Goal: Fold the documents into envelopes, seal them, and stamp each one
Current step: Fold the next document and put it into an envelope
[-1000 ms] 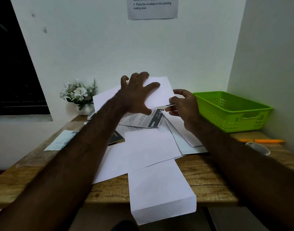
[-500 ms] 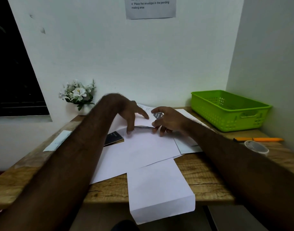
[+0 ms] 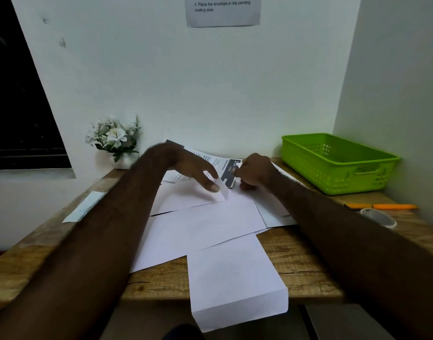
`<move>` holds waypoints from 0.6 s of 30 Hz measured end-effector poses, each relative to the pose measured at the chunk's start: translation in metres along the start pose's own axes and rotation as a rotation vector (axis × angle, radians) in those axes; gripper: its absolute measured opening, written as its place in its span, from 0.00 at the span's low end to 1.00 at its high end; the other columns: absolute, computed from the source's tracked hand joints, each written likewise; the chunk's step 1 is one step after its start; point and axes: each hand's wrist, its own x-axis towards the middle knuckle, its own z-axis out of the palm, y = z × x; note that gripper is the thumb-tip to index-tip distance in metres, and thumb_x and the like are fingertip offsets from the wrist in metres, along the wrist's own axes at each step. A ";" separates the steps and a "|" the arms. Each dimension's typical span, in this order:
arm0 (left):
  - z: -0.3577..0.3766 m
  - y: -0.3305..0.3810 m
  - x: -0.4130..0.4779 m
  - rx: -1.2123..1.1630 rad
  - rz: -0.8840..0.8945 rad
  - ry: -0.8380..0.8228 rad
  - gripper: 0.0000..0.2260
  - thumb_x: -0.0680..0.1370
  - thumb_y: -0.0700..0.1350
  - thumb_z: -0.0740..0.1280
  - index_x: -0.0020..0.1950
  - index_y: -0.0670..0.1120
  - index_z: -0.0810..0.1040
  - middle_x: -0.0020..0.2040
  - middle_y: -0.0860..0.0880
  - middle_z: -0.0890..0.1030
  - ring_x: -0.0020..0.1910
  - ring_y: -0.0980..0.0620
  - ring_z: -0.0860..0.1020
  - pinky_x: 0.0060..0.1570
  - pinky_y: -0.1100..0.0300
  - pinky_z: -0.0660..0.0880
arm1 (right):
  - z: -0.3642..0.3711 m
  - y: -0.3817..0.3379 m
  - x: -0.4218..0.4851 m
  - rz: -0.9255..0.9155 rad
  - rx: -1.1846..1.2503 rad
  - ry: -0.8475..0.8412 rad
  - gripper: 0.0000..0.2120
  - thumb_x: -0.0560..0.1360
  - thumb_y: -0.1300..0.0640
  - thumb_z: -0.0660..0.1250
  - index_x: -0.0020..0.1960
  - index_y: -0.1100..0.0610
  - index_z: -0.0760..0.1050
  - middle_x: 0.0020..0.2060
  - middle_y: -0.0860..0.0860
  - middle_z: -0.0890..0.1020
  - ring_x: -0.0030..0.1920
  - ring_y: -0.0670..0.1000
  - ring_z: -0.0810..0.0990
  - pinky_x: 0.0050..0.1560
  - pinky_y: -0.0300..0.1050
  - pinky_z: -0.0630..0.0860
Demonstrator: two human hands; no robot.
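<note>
A long white envelope (image 3: pixel 235 278) lies nearest, its front end hanging over the edge of the wooden counter (image 3: pixel 303 266). Beyond it, blank white sheets (image 3: pixel 210 224) overlap in a loose spread across the middle. Both forearms reach over them. The left grip (image 3: pixel 191 165) is relaxed, with its fingers fairly straight and one fingertip (image 3: pixel 214 187) touching the raised edge of a white sheet. Just right of it, the right grip (image 3: pixel 255 170) is curled and pinches the dark-banded end of a printed document (image 3: pixel 220 163) that lies at the back of the spread. A pale slip (image 3: pixel 84 207) lies near the left edge. On the right are a tape roll (image 3: pixel 378 217), an orange pen (image 3: pixel 387 206) and, further back, a green basket (image 3: pixel 333 163). White flowers (image 3: pixel 115 138) stand by the wall.
</note>
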 end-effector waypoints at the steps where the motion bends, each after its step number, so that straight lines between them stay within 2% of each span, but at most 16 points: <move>1: 0.000 0.000 -0.001 -0.025 0.010 0.072 0.32 0.72 0.67 0.66 0.73 0.53 0.72 0.74 0.53 0.69 0.74 0.52 0.65 0.72 0.55 0.62 | 0.000 -0.004 0.002 0.023 0.008 -0.013 0.15 0.75 0.49 0.67 0.49 0.61 0.80 0.45 0.55 0.86 0.49 0.55 0.84 0.41 0.41 0.76; 3: 0.002 -0.011 0.005 -0.061 -0.011 0.233 0.28 0.77 0.66 0.61 0.68 0.49 0.76 0.69 0.53 0.74 0.70 0.52 0.69 0.72 0.51 0.64 | 0.001 -0.009 0.007 0.067 0.064 -0.034 0.10 0.74 0.51 0.69 0.43 0.58 0.77 0.43 0.55 0.85 0.45 0.55 0.83 0.35 0.41 0.73; 5: 0.010 -0.033 0.019 -0.081 -0.068 0.450 0.27 0.77 0.68 0.59 0.60 0.48 0.80 0.64 0.48 0.78 0.65 0.48 0.74 0.69 0.49 0.68 | 0.005 -0.013 0.014 0.149 0.287 -0.065 0.08 0.73 0.56 0.71 0.40 0.58 0.75 0.43 0.57 0.83 0.44 0.56 0.84 0.46 0.47 0.81; 7: 0.021 -0.054 0.032 -0.105 -0.145 0.582 0.28 0.75 0.72 0.59 0.54 0.51 0.81 0.60 0.45 0.81 0.64 0.46 0.75 0.67 0.50 0.70 | 0.008 -0.013 0.019 0.269 0.578 -0.068 0.04 0.71 0.64 0.72 0.43 0.61 0.77 0.39 0.58 0.82 0.41 0.59 0.85 0.51 0.55 0.83; 9: 0.033 -0.066 0.040 -0.083 -0.206 0.568 0.21 0.80 0.63 0.61 0.59 0.48 0.80 0.64 0.45 0.79 0.68 0.45 0.72 0.67 0.55 0.67 | 0.011 -0.014 0.022 0.321 0.628 -0.068 0.04 0.70 0.68 0.70 0.42 0.63 0.76 0.34 0.58 0.80 0.36 0.59 0.83 0.49 0.52 0.83; 11: 0.040 -0.074 0.047 -0.057 -0.237 0.539 0.18 0.82 0.57 0.61 0.63 0.47 0.79 0.67 0.45 0.77 0.69 0.46 0.71 0.66 0.57 0.66 | 0.015 -0.016 0.025 0.335 0.605 -0.077 0.04 0.70 0.69 0.70 0.43 0.63 0.76 0.34 0.59 0.79 0.33 0.58 0.81 0.40 0.47 0.78; 14: 0.043 -0.076 0.053 -0.069 -0.257 0.508 0.18 0.82 0.56 0.61 0.63 0.46 0.79 0.66 0.46 0.78 0.68 0.45 0.73 0.67 0.54 0.68 | 0.019 -0.021 0.025 0.327 0.538 -0.087 0.05 0.68 0.67 0.73 0.43 0.65 0.79 0.32 0.59 0.78 0.27 0.54 0.74 0.30 0.42 0.70; 16: 0.042 -0.074 0.057 -0.084 -0.253 0.518 0.18 0.82 0.56 0.61 0.62 0.45 0.80 0.65 0.45 0.79 0.66 0.44 0.73 0.66 0.54 0.69 | 0.022 -0.021 0.025 0.300 0.451 -0.079 0.05 0.68 0.65 0.73 0.38 0.65 0.78 0.30 0.59 0.77 0.25 0.53 0.72 0.27 0.39 0.66; 18: 0.042 -0.072 0.059 -0.111 -0.236 0.544 0.17 0.82 0.56 0.62 0.60 0.45 0.80 0.65 0.44 0.79 0.66 0.44 0.73 0.65 0.54 0.69 | 0.026 -0.023 0.026 0.257 0.391 -0.018 0.05 0.68 0.64 0.72 0.38 0.63 0.76 0.33 0.59 0.80 0.29 0.55 0.77 0.28 0.40 0.69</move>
